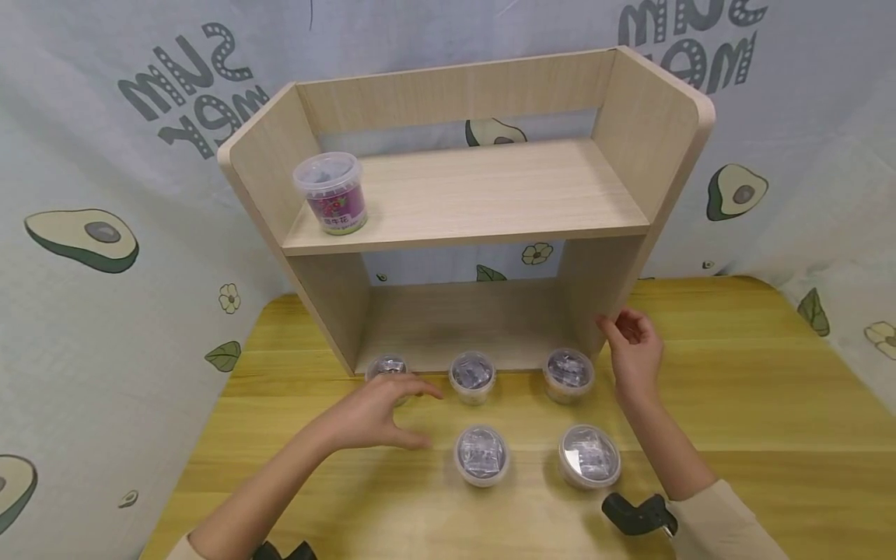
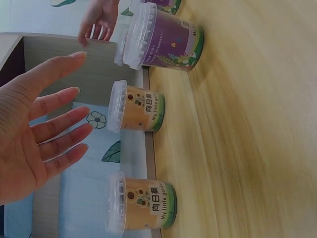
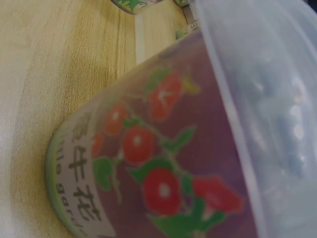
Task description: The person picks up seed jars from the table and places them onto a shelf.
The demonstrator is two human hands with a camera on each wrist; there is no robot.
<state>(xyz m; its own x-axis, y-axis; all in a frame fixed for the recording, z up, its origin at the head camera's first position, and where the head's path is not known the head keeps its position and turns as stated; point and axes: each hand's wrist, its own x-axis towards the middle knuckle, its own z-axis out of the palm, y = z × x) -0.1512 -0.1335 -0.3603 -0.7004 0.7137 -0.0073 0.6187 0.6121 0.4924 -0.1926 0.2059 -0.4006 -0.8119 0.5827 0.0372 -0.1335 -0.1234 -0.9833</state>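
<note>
My left hand (image 1: 381,412) hovers over the back-left tub (image 1: 387,365), partly hiding it, with thumb and fingers spread apart and nothing between them. In the left wrist view its palm (image 2: 29,139) faces orange sunflower-label tubs (image 2: 141,106) and a purple tub (image 2: 171,42). Beside the lower right side panel of the wooden shelf (image 1: 630,264) is my right hand (image 1: 635,354), its fingers loosely bent. Its thumb tip meets the panel's front edge; a firm hold cannot be made out. Close to the right wrist camera stands a purple tub with red flowers (image 3: 163,148).
Another purple tub (image 1: 336,202) stands at the left on the upper shelf board. In front of the shelf are a middle tub (image 1: 472,375), a right tub (image 1: 568,373) and two nearer ones (image 1: 481,455). The wooden table (image 1: 756,389) reaches a patterned cloth behind.
</note>
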